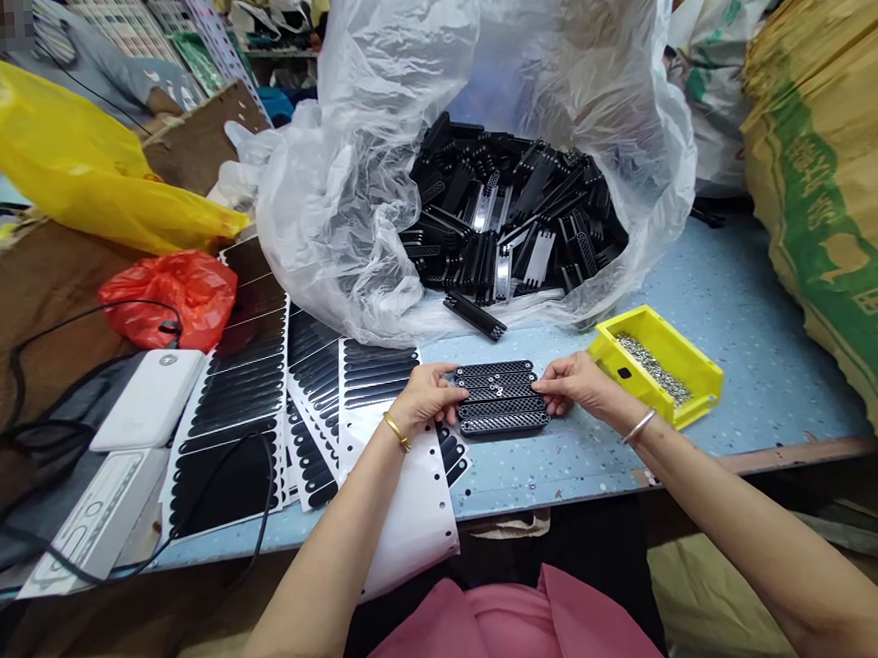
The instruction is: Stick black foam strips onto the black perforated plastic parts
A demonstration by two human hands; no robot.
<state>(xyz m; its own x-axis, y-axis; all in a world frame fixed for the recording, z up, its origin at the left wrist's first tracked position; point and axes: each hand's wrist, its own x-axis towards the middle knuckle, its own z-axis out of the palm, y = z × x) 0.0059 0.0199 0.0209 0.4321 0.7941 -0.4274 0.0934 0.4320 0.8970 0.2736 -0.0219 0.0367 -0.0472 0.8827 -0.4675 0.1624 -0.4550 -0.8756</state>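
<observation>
Several black mesh-patterned plastic strips (pixel 503 407) lie side by side in a row on the blue speckled table. Several small silver pieces (pixel 496 385) rest on top of them near the middle. With thumb and fingers closed, my left hand (pixel 430 397) grips the left end of one strip. My right hand (pixel 570 384) pinches the right end, its fingertips at about the same strip. Right of that hand stands a yellow bin (pixel 690 377) with many small silver metal parts (pixel 652 366) inside.
A big clear plastic bag (pixel 339 196) full of black plastic pieces (pixel 506 214) stands behind the strips; one loose piece (pixel 474 314) lies before it. Sheets of black stickers (pixel 226 414) are at left, beside a white power bank (pixel 147 399) and cables. A woven sack (pixel 835 191) bulges at right.
</observation>
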